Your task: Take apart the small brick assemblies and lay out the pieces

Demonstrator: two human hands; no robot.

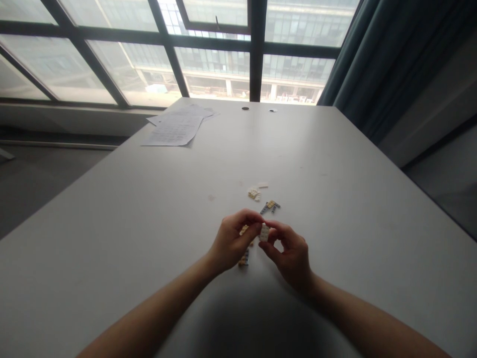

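Note:
A small white brick piece is held up between both hands. My left hand pinches its left side with thumb and fingers. On its right side, the thumb and fingertips of my right hand close round it. Beneath and beside my left hand lie tan and blue-grey pieces, partly covered by the hand. Just beyond the fingertips is a tan and grey assembly. Farther back sits a small group of cream pieces, with a flat white strip beside it.
The white table stretches to the windows. Loose printed papers lie at its far left. Two round cable holes, one dark and one lighter, are near the far edge. A dark curtain hangs at the right.

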